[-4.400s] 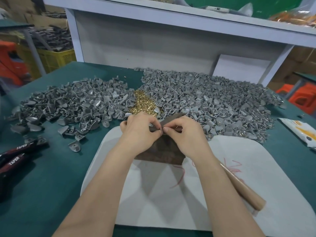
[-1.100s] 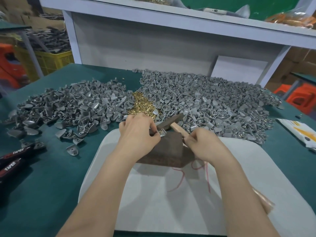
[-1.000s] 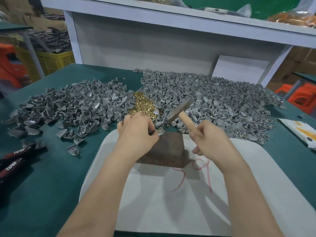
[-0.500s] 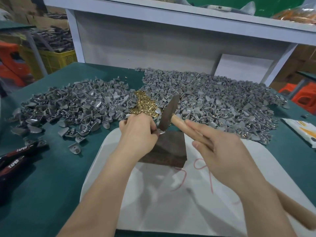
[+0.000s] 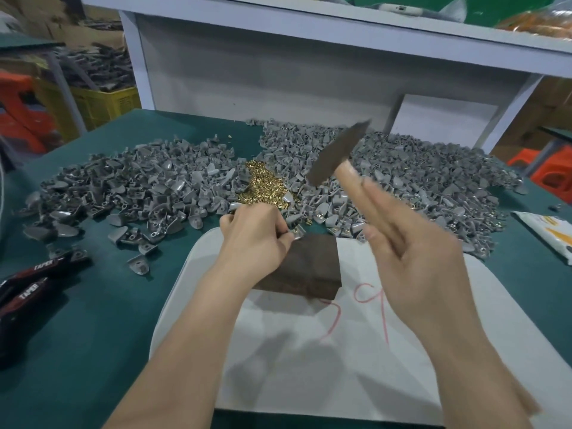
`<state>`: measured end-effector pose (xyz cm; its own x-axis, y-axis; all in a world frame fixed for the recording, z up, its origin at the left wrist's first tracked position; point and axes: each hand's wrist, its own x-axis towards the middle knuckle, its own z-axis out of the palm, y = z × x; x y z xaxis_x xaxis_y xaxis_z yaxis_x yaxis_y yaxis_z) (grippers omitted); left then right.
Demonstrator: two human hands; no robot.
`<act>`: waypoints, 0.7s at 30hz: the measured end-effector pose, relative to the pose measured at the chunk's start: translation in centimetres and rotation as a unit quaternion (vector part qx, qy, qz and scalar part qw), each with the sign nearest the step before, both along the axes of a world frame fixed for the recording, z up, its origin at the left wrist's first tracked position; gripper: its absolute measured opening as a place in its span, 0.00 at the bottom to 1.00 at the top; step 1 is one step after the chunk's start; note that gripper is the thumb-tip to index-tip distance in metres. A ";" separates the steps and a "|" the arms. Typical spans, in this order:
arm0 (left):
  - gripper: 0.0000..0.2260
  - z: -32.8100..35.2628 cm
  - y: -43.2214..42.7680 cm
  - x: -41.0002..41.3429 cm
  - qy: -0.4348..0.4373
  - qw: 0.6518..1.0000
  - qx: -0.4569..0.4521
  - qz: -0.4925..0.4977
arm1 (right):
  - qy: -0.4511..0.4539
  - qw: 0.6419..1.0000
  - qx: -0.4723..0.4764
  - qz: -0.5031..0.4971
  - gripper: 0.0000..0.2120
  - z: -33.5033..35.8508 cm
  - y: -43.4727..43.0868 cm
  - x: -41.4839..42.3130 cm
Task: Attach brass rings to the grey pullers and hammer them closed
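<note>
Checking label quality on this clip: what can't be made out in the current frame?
Head view, puller: mostly covered by the left hand; its ring is not visible.
Head view, hammer and right hand: motion-blurred; finger placement on the handle is unclear.
Head view, pliers: cut off by the left edge.
Head view, white packet: cut off by the right edge, print illegible.

A single head-worn camera looked forward and down, close over the table [image 5: 102, 320], with the white shelf [image 5: 309, 29] along the top edge.
</note>
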<state>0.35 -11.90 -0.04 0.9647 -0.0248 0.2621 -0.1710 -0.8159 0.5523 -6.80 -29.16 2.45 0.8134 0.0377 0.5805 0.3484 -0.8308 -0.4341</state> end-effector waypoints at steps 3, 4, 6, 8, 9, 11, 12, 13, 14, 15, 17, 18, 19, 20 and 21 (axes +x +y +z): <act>0.09 0.0 0.0 0.0 -0.003 1.000 0.008 0.010 | 0.142 0.986 -0.078 -0.024 0.26 -0.7 -0.9 -0.2; 0.09 0.0 0.0 0.1 -0.004 1.000 0.006 0.011 | 0.137 0.985 -0.093 -0.046 0.25 -0.6 -1.0 -0.2; 0.08 -0.1 0.0 0.1 -0.002 1.000 0.005 0.009 | 0.060 0.995 -0.052 -0.053 0.25 -0.3 -0.8 -0.7; 0.08 -0.3 0.0 0.2 -0.011 1.000 -0.002 0.002 | -0.005 1.000 0.018 -0.023 0.26 0.0 -0.6 -1.0; 0.08 -0.3 0.0 0.2 -0.009 1.000 -0.005 0.002 | 0.000 1.000 0.014 -0.006 0.27 0.0 -0.4 -1.0; 0.08 -0.2 0.1 0.1 0.001 1.000 -0.004 0.010 | 0.097 0.994 -0.041 0.010 0.29 -0.3 -0.3 -0.9; 0.08 -0.1 0.1 0.0 0.007 1.000 0.000 0.012 | 0.137 0.988 -0.066 -0.001 0.28 -0.6 -0.4 -0.9; 0.08 0.1 0.0 0.0 0.011 1.000 0.001 0.012 | 0.146 0.986 -0.077 -0.019 0.27 -0.7 -0.6 -0.7; 0.09 0.2 0.0 0.1 0.013 1.000 0.000 0.012 | 0.132 0.988 -0.078 -0.032 0.26 -0.5 -0.6 -0.5; 0.08 0.2 0.0 0.1 0.018 1.000 0.001 0.013 | 0.115 0.990 -0.072 -0.037 0.26 -0.5 -0.6 -0.2; 0.07 0.3 0.0 0.1 0.020 1.000 0.009 0.010 | 0.095 0.994 -0.030 -0.041 0.25 -0.9 -0.7 0.8; 0.07 0.2 0.0 0.1 0.020 1.000 0.010 0.007 | 0.102 0.994 -0.004 -0.049 0.24 -1.1 -0.7 1.7; 0.07 0.2 0.1 0.0 0.024 1.000 0.006 0.005 | 0.126 0.990 0.021 -0.054 0.22 -1.4 -0.8 2.7; 0.07 0.3 0.1 0.0 0.027 1.000 -0.004 0.004 | 0.164 0.984 0.049 -0.052 0.19 -1.7 -1.0 3.8; 0.07 0.3 0.1 0.0 0.030 0.999 -0.014 0.002 | 0.207 0.973 0.087 -0.051 0.15 -2.0 -1.2 4.8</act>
